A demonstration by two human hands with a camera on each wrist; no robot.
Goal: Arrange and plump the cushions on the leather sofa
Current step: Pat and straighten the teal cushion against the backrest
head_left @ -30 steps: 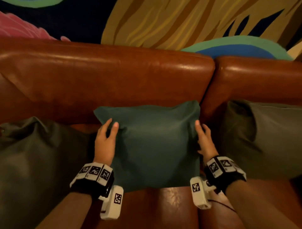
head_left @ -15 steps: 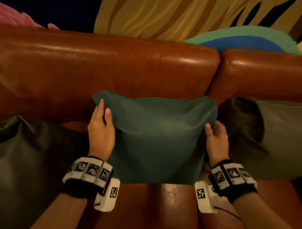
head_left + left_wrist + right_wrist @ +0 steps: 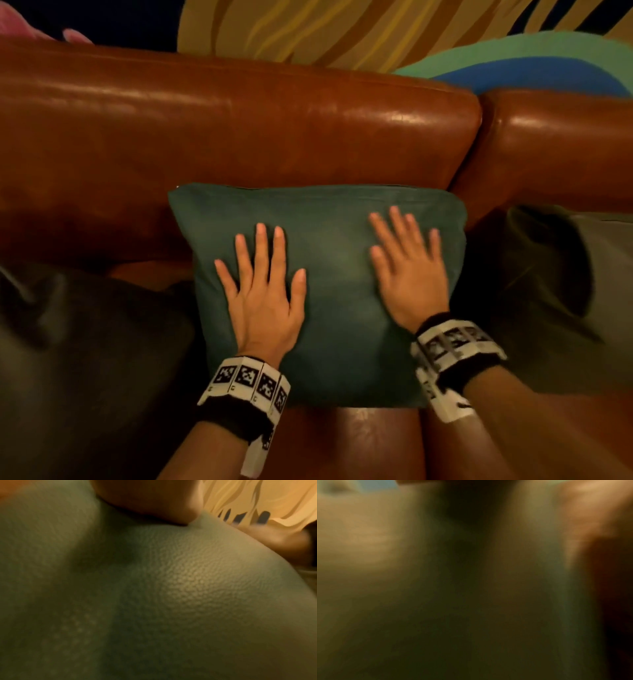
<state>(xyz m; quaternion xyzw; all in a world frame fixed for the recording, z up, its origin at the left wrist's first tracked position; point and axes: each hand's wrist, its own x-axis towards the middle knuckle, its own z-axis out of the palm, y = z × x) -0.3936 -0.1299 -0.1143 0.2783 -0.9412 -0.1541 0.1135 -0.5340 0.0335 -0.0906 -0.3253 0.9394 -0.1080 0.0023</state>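
A dark green square cushion [image 3: 335, 298] leans upright against the backrest of the brown leather sofa [image 3: 219, 137], in the middle of the head view. My left hand [image 3: 263, 291] lies flat on its left half with fingers spread. My right hand [image 3: 407, 267] lies flat on its right half, fingers straight and slightly blurred. Neither hand grips anything. The left wrist view shows the cushion's grained green surface [image 3: 171, 588] up close. The right wrist view is a dark blur.
An olive cushion [image 3: 85, 359] sits on the seat to the left and another olive cushion [image 3: 565, 301] to the right. A seam between backrest sections [image 3: 479, 113] runs just right of the green cushion. A painted wall [image 3: 342, 31] rises behind the sofa.
Both hands have left the cushion's side edges and come onto its front face, palms flat. The cushion now stands squarer against the backrest.
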